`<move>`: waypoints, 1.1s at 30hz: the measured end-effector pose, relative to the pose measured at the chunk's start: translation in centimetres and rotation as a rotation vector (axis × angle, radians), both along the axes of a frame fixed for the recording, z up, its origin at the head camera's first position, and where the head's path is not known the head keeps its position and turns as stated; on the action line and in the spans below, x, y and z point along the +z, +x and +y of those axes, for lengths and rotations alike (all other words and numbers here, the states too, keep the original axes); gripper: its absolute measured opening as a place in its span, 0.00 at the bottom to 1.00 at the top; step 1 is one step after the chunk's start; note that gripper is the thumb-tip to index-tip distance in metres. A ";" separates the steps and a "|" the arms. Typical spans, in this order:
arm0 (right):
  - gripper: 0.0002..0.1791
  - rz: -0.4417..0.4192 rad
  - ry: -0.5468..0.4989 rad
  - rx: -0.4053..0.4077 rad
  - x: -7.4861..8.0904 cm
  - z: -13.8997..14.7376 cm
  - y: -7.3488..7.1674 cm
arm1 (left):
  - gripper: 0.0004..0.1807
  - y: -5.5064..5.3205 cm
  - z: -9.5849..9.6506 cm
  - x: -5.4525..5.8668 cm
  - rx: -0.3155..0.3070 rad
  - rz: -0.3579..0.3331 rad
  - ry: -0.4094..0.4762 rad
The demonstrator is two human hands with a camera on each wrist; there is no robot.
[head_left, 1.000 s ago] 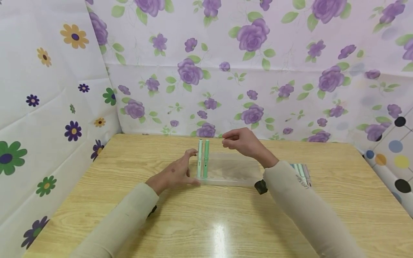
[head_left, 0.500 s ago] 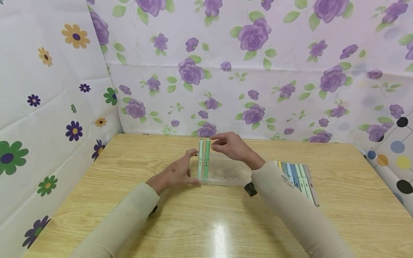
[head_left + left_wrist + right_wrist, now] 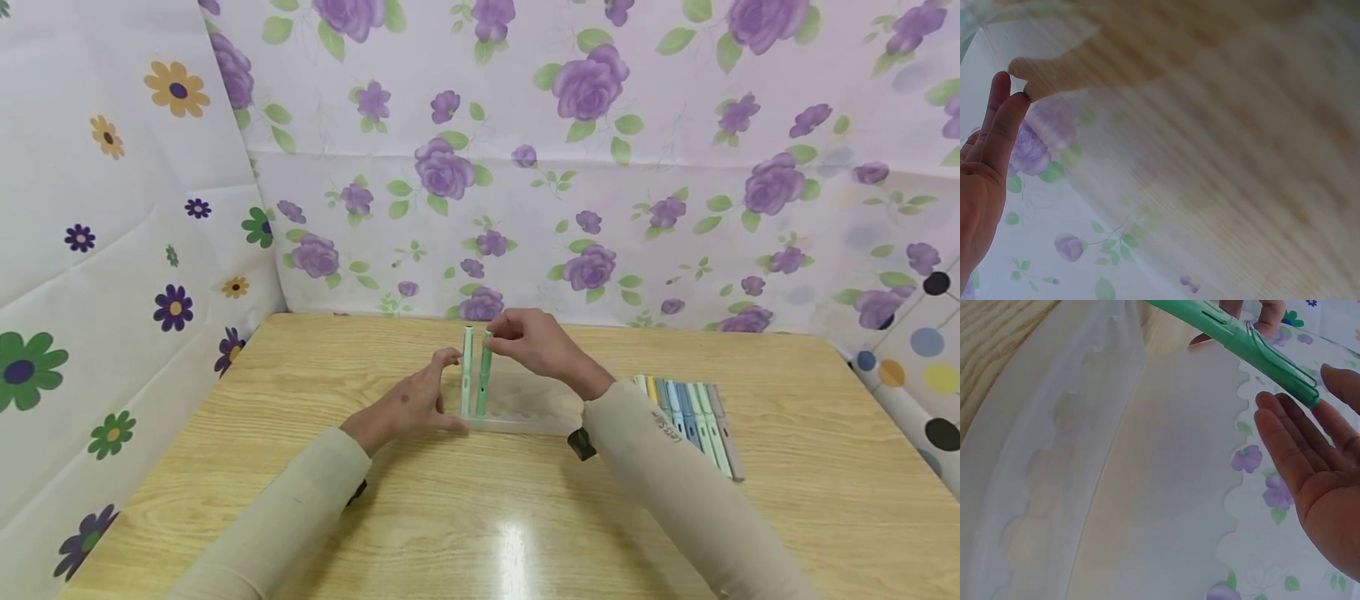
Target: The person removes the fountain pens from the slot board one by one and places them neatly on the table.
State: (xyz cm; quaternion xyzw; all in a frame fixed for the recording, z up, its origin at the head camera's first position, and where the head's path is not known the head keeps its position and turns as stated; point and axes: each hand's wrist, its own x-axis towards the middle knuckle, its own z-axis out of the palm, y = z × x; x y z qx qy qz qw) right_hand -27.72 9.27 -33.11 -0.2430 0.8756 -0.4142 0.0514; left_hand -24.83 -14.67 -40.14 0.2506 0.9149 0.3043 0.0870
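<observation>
A translucent pen stand (image 3: 525, 425) with scalloped edges stands on the table. My left hand (image 3: 408, 404) holds its left end, thumb at the front edge and fingers at the back; in the left wrist view, fingertips (image 3: 1019, 97) meet the stand's edge. A pale mint pen (image 3: 467, 371) rests in the leftmost place. Beside it a green pen (image 3: 483, 375) leans with its top to the right. At that top end my right hand (image 3: 536, 342) pinches the pen between thumb and index finger. The right wrist view shows its clip (image 3: 1282, 356) and the other fingers extended.
Several pens (image 3: 693, 425) in yellow, blue, mint and mauve lie side by side on the wooden table (image 3: 450, 517), right of the stand and partly behind the right sleeve (image 3: 675, 467). Flower-patterned sheets (image 3: 525, 208) hang behind the table and at its sides.
My right hand has moved left from over the stand to the green pen's top. The pen, straight before, now tilts right at its top. The left hand stays put.
</observation>
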 end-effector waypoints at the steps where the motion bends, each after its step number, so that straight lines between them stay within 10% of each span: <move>1: 0.15 0.009 -0.013 -0.009 -0.1 0.0 0.1 | 0.56 0.0 0.0 0.0 -0.001 0.002 -0.001; 33: 0.09 0.058 -0.083 -0.120 0.7 6.8 0.9 | 0.57 0.1 -0.1 0.0 -0.004 0.012 -0.007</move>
